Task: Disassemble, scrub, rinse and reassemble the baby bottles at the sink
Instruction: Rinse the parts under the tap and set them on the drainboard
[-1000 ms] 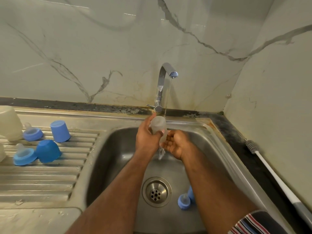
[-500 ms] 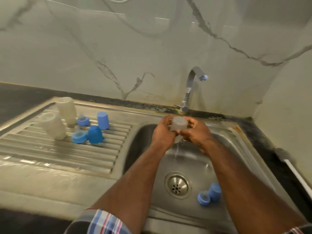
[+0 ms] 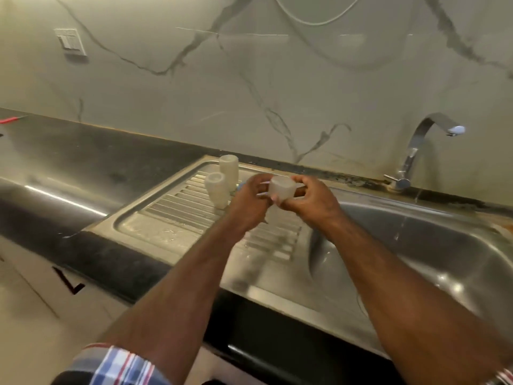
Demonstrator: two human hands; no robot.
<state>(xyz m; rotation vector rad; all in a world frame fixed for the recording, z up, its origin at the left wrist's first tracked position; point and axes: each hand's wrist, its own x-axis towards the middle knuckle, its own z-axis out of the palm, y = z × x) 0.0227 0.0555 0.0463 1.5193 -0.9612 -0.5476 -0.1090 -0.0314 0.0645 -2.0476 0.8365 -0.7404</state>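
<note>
Blue parts on the drainboard (image 3: 177,218) are hidden behind the left hand (image 3: 247,202). Both hands, left and right hand (image 3: 311,200), grip the translucent bottle (image 3: 281,188), now moved from the basin to above the drainboard.

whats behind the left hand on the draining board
Two translucent bottles stand on the draining board just behind the left hand. A sliver of blue shows at its edge; anything else there is covered.
</note>
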